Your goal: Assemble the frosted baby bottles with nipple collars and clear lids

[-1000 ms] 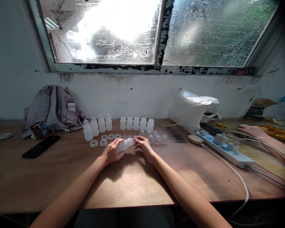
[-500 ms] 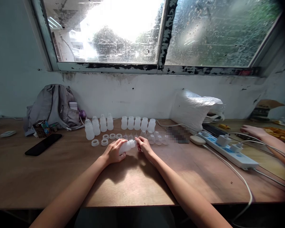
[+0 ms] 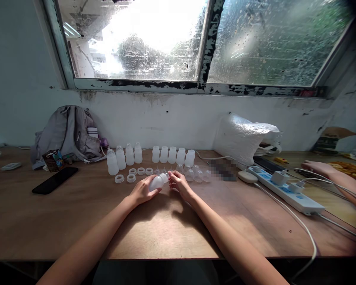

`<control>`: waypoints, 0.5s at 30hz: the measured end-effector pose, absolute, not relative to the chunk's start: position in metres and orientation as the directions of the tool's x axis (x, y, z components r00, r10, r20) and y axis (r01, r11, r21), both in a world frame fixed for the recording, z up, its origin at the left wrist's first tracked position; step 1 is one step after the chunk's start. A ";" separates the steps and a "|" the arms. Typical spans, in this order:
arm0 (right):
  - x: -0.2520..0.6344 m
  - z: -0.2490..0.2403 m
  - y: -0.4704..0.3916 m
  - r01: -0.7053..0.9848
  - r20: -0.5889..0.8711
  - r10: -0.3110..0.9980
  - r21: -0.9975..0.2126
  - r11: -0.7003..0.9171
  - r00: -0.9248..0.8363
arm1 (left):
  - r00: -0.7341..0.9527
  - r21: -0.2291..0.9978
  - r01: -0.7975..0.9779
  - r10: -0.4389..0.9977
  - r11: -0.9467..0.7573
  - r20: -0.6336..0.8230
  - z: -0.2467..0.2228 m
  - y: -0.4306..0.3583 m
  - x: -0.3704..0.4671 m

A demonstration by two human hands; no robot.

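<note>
My left hand (image 3: 142, 190) is wrapped round a frosted white baby bottle (image 3: 156, 183), which lies tilted with its neck to the right. At the neck end, my right hand (image 3: 179, 183) pinches the bottle's nipple between curled fingers; the tip is mostly hidden. Behind my hands lie several white collar rings (image 3: 131, 178) and small clear nipples (image 3: 164, 171). Clear dome caps (image 3: 198, 175) sit to the right of these. Further back, several capped bottles (image 3: 121, 158) stand at the left, and a row of bottles without tops (image 3: 172, 155) stands at the right.
A grey backpack (image 3: 68, 134), a small box (image 3: 52, 160) and a black phone (image 3: 55, 180) are at the left. At the right are a white plastic bag (image 3: 234, 138), a power strip (image 3: 287, 192) with cables and a round white device (image 3: 247, 177). Another person's hand (image 3: 319, 168) reaches in far right.
The bottle has turned a little in my left hand, its neck end now slightly higher. My right fingers have shifted slightly at the tip. The view has moved a little.
</note>
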State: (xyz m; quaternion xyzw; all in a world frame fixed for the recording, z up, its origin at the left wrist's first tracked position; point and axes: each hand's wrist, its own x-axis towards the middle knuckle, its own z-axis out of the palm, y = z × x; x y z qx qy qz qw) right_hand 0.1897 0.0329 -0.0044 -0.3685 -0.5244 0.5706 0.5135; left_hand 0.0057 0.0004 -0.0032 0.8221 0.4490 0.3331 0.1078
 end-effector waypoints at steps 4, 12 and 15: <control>0.188 0.001 0.029 -0.273 0.144 0.938 -0.960 0.055 -0.316 | 0.324 0.597 0.603 0.846 -0.529 0.423 -0.001 0.002 0.007; 0.183 -0.003 0.026 -0.039 0.118 0.972 -0.993 0.112 -0.202 | 0.349 0.418 0.686 0.774 -0.595 0.528 -0.002 -0.009 0.015; 0.182 -0.001 0.025 -0.154 0.097 0.962 -0.986 0.058 -0.255 | 0.335 0.394 0.705 0.767 -0.589 0.547 -0.005 -0.009 0.017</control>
